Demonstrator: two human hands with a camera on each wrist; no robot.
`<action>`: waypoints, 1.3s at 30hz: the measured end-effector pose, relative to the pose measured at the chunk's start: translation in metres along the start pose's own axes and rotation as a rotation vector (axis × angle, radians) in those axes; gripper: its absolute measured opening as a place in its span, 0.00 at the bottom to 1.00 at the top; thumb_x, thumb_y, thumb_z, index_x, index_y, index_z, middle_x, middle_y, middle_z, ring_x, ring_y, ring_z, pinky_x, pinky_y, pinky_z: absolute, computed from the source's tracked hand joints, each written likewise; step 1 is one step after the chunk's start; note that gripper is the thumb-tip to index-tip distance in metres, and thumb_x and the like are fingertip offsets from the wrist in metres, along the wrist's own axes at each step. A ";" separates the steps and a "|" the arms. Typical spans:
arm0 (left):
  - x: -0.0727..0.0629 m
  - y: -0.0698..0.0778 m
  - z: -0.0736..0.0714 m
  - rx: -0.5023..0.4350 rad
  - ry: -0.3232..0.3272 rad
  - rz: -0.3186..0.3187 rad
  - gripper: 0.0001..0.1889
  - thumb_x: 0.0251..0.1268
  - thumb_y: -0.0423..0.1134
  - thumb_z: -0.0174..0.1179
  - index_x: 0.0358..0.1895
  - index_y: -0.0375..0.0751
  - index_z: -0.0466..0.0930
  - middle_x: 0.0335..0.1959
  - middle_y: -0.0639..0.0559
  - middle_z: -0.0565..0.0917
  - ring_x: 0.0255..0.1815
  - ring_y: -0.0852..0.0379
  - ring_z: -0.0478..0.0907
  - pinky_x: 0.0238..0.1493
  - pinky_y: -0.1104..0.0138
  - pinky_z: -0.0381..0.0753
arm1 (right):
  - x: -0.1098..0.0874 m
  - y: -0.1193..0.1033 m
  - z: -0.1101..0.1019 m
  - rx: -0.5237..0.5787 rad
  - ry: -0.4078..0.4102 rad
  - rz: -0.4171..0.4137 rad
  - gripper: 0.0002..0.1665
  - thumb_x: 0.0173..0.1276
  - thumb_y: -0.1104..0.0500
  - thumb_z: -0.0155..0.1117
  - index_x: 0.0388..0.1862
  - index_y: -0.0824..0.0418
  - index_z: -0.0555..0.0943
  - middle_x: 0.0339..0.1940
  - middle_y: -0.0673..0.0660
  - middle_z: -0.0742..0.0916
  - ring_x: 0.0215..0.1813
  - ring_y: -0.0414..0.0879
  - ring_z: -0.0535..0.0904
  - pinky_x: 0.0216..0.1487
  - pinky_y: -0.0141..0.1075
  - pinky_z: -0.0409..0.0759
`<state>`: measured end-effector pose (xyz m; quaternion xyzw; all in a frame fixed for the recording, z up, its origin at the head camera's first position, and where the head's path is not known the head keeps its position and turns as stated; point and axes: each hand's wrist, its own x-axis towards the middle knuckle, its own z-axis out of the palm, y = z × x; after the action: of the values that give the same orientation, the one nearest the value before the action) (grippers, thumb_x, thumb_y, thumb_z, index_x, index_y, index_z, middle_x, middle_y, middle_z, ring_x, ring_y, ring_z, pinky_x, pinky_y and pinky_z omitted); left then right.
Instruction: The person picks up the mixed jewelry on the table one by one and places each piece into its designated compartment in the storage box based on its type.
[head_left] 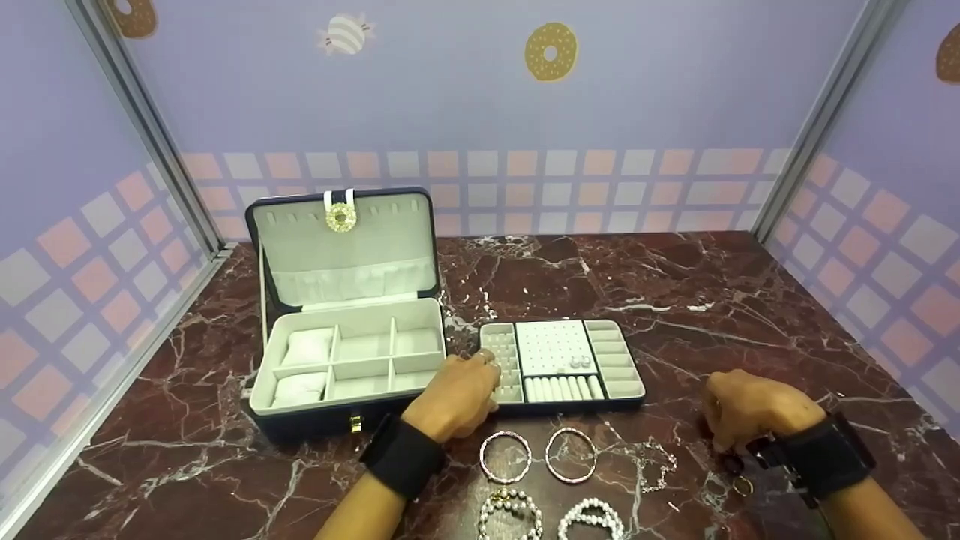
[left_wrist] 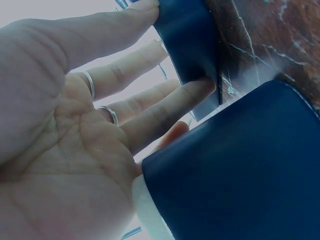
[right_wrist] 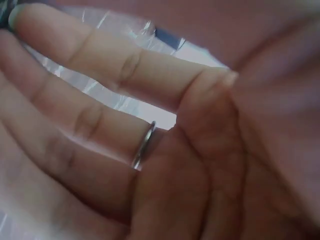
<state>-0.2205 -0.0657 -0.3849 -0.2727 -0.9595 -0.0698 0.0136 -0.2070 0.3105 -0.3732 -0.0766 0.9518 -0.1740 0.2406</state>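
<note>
Jewellery tray: a shallow navy tray with cream compartments (head_left: 559, 407), just right of the open, cream-lined navy box (head_left: 315, 426).
Left hand: the left hand (head_left: 454, 394) has its fingers loosely extended, touching the tray's left end.
Right hand: the right hand (head_left: 757, 409) bends its fingers toward the marble tabletop (head_left: 720, 330) – I cannot tell whether they pinch anything.
Gold-toned loop: a small ring-shaped piece (head_left: 742, 486), near the right hand.
Careful handling: light left-hand contact should steady the tray; small pieces likely want fingertips – wrist strap (head_left: 829, 456) clear.
</note>
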 end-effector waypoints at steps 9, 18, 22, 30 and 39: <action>-0.001 0.000 0.001 -0.009 -0.001 -0.004 0.10 0.62 0.39 0.69 0.44 0.39 0.85 0.54 0.45 0.83 0.47 0.44 0.85 0.61 0.54 0.78 | 0.005 -0.004 0.000 -0.001 -0.024 -0.056 0.16 0.38 0.78 0.60 0.21 0.59 0.82 0.19 0.53 0.85 0.19 0.43 0.81 0.20 0.32 0.82; -0.003 -0.001 0.000 -0.020 0.006 0.003 0.10 0.62 0.39 0.69 0.42 0.39 0.84 0.49 0.46 0.83 0.46 0.44 0.84 0.59 0.54 0.79 | 0.014 -0.013 -0.001 -0.034 -0.014 -0.142 0.15 0.42 0.76 0.68 0.23 0.57 0.83 0.22 0.50 0.86 0.24 0.42 0.80 0.24 0.30 0.81; -0.003 -0.001 0.000 -0.018 0.012 0.009 0.09 0.61 0.38 0.70 0.41 0.39 0.84 0.48 0.46 0.83 0.45 0.46 0.84 0.56 0.56 0.78 | 0.017 -0.020 -0.001 0.013 0.004 -0.164 0.15 0.48 0.78 0.69 0.23 0.59 0.83 0.22 0.52 0.86 0.22 0.43 0.81 0.23 0.32 0.83; -0.002 0.000 -0.001 -0.023 -0.004 0.003 0.09 0.62 0.39 0.69 0.42 0.39 0.84 0.48 0.46 0.83 0.46 0.47 0.83 0.58 0.56 0.78 | 0.017 -0.037 -0.005 0.086 0.130 -0.333 0.14 0.55 0.77 0.63 0.27 0.59 0.85 0.22 0.52 0.88 0.23 0.45 0.84 0.21 0.31 0.82; -0.002 0.000 0.000 -0.016 -0.004 0.001 0.09 0.63 0.39 0.69 0.42 0.39 0.84 0.49 0.46 0.82 0.47 0.45 0.83 0.61 0.54 0.78 | 0.028 -0.063 0.005 0.196 0.289 -0.415 0.05 0.62 0.68 0.70 0.37 0.62 0.88 0.29 0.55 0.91 0.32 0.48 0.87 0.34 0.31 0.87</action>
<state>-0.2193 -0.0666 -0.3851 -0.2734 -0.9588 -0.0767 0.0097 -0.2249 0.2447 -0.3658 -0.2207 0.9188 -0.3202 0.0677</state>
